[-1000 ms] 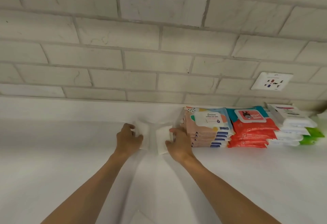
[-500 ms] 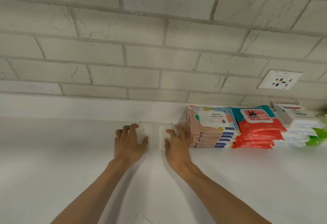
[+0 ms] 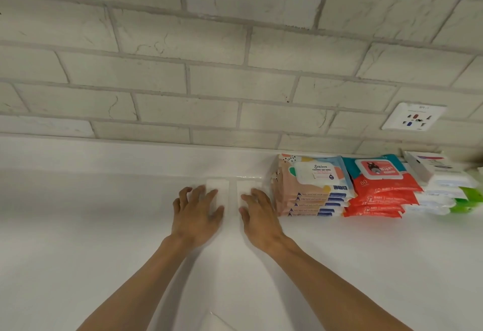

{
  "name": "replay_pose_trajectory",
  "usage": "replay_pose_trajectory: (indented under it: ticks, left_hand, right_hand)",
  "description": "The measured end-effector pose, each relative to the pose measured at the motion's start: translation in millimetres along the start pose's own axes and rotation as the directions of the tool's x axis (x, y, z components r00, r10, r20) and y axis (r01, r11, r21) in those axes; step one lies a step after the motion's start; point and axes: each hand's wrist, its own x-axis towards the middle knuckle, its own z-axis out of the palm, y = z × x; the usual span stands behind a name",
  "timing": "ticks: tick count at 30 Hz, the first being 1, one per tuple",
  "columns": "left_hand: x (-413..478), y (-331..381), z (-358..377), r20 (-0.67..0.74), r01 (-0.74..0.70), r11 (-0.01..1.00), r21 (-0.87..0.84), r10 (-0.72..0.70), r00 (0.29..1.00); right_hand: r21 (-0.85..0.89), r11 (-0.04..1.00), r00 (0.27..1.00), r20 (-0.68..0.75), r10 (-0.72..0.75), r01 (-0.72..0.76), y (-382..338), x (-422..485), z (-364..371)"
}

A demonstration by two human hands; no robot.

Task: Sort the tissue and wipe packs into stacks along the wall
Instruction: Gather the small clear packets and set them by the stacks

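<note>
We face a pale brick wall (image 3: 156, 82) above a white counter (image 3: 78, 252). Along the wall's foot, to the right, sit a peach stack (image 3: 311, 195), a red stack (image 3: 379, 195) and a white and green stack (image 3: 444, 192). Our left hand (image 3: 196, 213) and right hand (image 3: 258, 215) lie flat, fingers spread and straight. Each rests on one small pack: the left white pack (image 3: 218, 187) and the right white pack (image 3: 248, 183). These lie side by side close to the wall, just left of the peach stack, probably being squared into the row.

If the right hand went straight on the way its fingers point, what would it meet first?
The right hand lies on a white pack; beyond that, probably the white upstand behind it, though depth is unclear.
</note>
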Motion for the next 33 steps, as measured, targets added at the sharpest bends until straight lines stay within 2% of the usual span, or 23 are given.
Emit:
replay_pose_trajectory:
  ticks: [9,15,21,27,33]
  left_hand:
    - [-10,2,-4,-0.033,0.024,0.993,-0.115,-0.028,0.999]
    - [-34,11,-18,-0.084,-0.029,0.979,-0.200,0.013,0.996]
    - [-84,35,-34,-0.088,-0.127,0.962,-0.243,0.109,0.990]
    - [-144,69,-36,-0.101,-0.233,0.921,-0.313,0.212,0.972]
    - [-198,84,-29,0.059,-0.334,0.875,-0.352,0.376,0.925]
  right_hand:
    - [0.005,1.000,1.000,-0.026,0.000,0.000,-3,-7,-6]
    - [0.151,0.988,0.995,-0.100,0.028,-0.012,-4,-42,-29]
    - [0.230,0.973,0.990,-0.126,0.061,-0.030,4,-103,-62]
    - [0.305,0.946,0.986,-0.089,0.140,-0.107,20,-172,-85]
    - [0.322,0.935,0.985,-0.027,0.168,-0.151,41,-234,-89]
